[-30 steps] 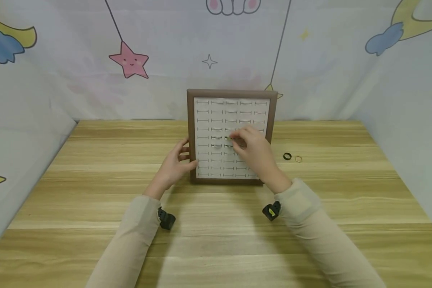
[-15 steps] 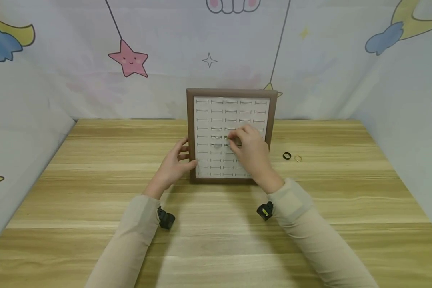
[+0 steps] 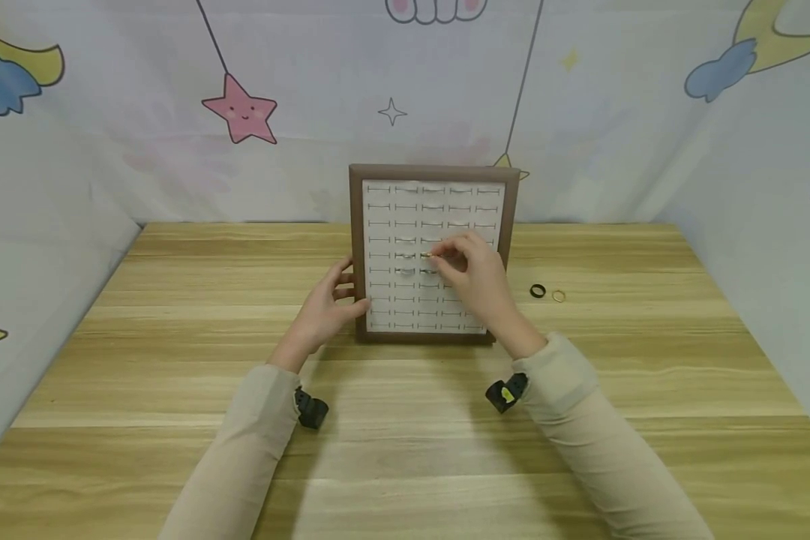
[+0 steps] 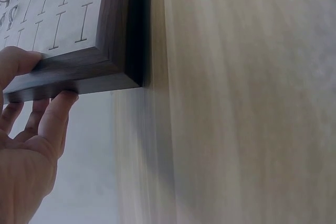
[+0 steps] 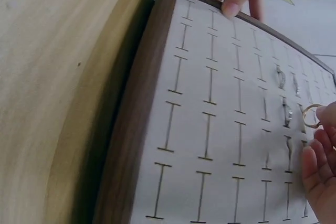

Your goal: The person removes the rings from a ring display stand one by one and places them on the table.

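A brown-framed ring display board [image 3: 358,247] with a white slotted face stands upright on the table. My left hand [image 3: 320,311] grips its left side, thumb on the front edge and fingers against the outer side in the left wrist view. Thumb and fingertips of my right hand [image 3: 475,274] pinch a gold ring [image 5: 312,116] at a slot near the board's middle. The ring's lower edge is at the slot; how deep it sits I cannot tell. Silver-coloured rings [image 5: 287,115] sit in slots beside it. My right hand hides part of the board's right half.
On the table right of the board lie a black ring [image 3: 538,291] and another gold ring [image 3: 559,296], close together. A patterned white curtain [image 3: 310,172] hangs behind the wood-grain table [image 3: 175,315], with more white fabric on both sides.
My right hand and wrist shifted slightly left, then back right, with the fingertips staying at the same slot. My left hand and the board have kept their places.
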{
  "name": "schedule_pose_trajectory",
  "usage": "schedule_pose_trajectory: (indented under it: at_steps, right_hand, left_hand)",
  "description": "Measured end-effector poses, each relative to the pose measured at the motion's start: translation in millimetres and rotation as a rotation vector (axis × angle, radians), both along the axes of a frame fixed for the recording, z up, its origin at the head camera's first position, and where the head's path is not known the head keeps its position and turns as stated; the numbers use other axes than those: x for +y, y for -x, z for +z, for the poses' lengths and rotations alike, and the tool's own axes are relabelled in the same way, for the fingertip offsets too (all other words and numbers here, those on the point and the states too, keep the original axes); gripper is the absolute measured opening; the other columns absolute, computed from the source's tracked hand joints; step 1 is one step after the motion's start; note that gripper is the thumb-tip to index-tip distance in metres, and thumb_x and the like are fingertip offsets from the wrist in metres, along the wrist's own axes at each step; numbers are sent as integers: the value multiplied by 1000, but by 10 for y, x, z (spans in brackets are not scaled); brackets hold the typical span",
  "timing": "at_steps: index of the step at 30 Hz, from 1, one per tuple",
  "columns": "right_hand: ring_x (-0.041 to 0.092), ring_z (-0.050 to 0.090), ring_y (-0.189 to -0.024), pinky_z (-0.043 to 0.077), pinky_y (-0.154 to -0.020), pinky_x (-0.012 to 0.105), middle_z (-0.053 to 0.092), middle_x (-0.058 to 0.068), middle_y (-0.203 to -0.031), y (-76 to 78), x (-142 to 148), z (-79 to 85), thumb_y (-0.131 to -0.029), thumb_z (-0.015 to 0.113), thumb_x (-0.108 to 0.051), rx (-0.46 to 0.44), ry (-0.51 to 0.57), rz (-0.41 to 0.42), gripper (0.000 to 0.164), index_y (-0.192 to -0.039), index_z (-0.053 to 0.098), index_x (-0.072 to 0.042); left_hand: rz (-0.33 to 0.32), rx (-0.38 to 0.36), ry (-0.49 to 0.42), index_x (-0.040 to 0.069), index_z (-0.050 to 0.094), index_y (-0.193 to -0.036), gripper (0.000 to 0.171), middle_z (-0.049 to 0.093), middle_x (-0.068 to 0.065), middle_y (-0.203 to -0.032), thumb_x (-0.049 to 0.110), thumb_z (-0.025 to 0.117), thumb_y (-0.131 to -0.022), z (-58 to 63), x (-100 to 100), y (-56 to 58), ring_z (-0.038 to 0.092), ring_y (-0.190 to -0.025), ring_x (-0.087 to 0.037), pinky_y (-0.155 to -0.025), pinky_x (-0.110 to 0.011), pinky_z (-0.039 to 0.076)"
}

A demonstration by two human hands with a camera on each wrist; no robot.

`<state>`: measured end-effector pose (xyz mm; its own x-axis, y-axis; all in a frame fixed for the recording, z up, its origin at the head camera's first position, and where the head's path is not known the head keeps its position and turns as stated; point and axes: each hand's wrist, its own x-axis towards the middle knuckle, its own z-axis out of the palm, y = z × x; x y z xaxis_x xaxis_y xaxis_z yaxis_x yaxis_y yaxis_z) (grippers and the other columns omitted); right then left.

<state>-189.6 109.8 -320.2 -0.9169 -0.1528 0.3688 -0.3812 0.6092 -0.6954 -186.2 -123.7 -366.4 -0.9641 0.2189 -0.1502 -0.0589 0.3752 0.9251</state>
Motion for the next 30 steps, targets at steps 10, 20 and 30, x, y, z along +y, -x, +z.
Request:
schedule_pose_trajectory:
  at_steps: [10, 20, 30]
  right_hand:
    - [4, 53, -85, 45, -74, 14, 60, -10, -90, 68, 329, 224, -91, 64, -18, -113, 387, -131, 20, -103, 65, -1]
    - [4, 54, -81, 47, -67, 15, 59, -12, -90, 160, 885, 260, -90, 66, -18, -98, 649, -308, 6, -86, 63, -22]
    - [-1, 52, -75, 47, -62, 9, 54, -18, -81, 171, 1409, -43, -93, 59, -25, -288, 417, -466, 5, -91, 60, -21]
  left_hand:
    - [2, 1, -5, 13, 13, -154, 80, 36, -20, -148, 8, 61, -91, 6, -3, -3, 40, -136, -38, -108, -50, 41]
    - [7, -4, -3, 14, 14, -154, 79, 34, -20, -149, 8, 61, -91, -14, 2, 5, 39, -136, -38, -109, -51, 40]
    - [12, 5, -10, 13, 14, -154, 80, 36, -20, -148, 7, 62, -90, -24, 3, 13, 40, -135, -38, -108, -50, 41]
